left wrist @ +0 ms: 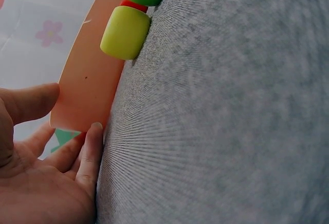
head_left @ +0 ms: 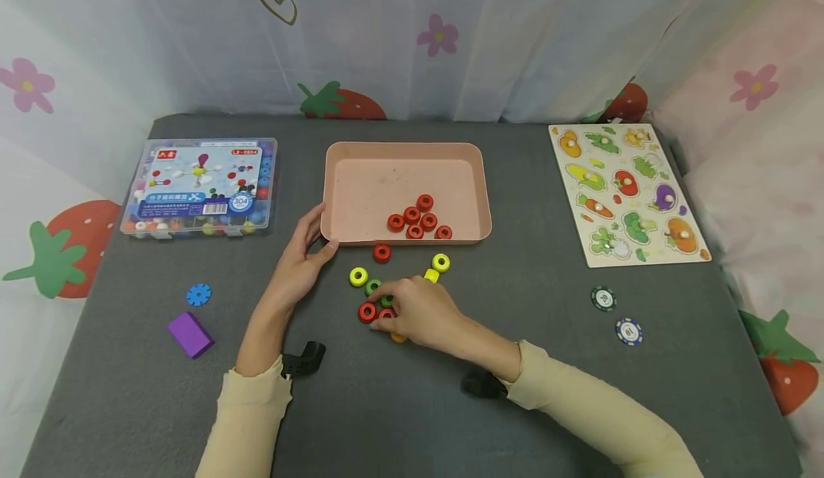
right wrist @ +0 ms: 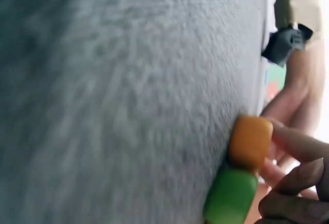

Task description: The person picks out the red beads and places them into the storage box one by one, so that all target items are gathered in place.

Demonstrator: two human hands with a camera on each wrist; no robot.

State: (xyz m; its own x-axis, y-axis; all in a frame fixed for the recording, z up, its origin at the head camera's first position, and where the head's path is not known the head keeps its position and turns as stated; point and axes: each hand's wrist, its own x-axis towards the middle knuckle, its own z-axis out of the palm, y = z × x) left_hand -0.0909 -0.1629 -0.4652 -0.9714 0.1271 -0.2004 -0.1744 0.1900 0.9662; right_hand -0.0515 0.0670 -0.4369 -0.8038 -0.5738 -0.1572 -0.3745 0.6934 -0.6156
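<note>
My left hand (head_left: pixel 296 263) is at the front left corner of a pink tray (head_left: pixel 405 150), thumb against the front wall and extended fingers along the left side, as the left wrist view shows too (left wrist: pixel 85 88). Several red beads lie in the tray. In front of it my right hand (head_left: pixel 421 310) reaches over loose beads. Its thumb and index fingertips stand apart, on either side of a red bead (head_left: pixel 367 312) and another red bead (head_left: pixel 386 313). Close by are green beads (head_left: pixel 373 288) and an orange bead (right wrist: pixel 250 142), which is partly hidden in the head view.
Yellow beads (head_left: pixel 358 277) and a red bead (head_left: pixel 382 252) lie near the tray's front. At left are a bead case (head_left: pixel 199 188), a blue disc (head_left: pixel 199 294) and a purple block (head_left: pixel 190 335). A vegetable puzzle board (head_left: pixel 627 195) and two poker chips (head_left: pixel 604 298) lie right.
</note>
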